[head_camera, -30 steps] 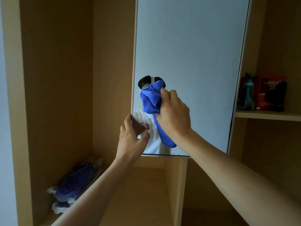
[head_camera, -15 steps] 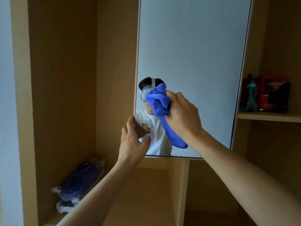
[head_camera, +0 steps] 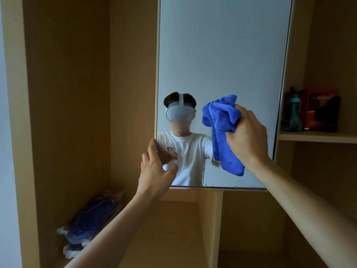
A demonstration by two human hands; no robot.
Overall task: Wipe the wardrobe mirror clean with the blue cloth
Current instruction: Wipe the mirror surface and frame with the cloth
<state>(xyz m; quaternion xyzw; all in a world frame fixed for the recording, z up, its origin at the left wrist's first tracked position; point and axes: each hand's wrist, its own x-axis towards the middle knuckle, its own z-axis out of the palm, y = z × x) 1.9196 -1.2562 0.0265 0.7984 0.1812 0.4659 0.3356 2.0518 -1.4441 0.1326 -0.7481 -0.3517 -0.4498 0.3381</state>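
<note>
The wardrobe mirror (head_camera: 222,55) is a tall panel on an open door, and it reflects a person in a white shirt. My right hand (head_camera: 248,136) grips a bunched blue cloth (head_camera: 222,120) against the lower right part of the glass, with one end of the cloth hanging down. My left hand (head_camera: 157,171) holds the mirror's left edge near the bottom corner, thumb on the glass and fingers behind the edge. Small water drops cling to the glass near the bottom edge.
Wooden wardrobe compartments surround the mirror. A plastic-wrapped blue bundle (head_camera: 90,221) lies on the lower left shelf. On the right shelf (head_camera: 316,137) stand a teal bottle (head_camera: 292,111) and a red box (head_camera: 320,111). A vertical divider (head_camera: 216,225) stands below the mirror.
My right hand has carried the cloth to the right across the glass, uncovering the reflected person. My left hand has kept its hold on the mirror's left edge.
</note>
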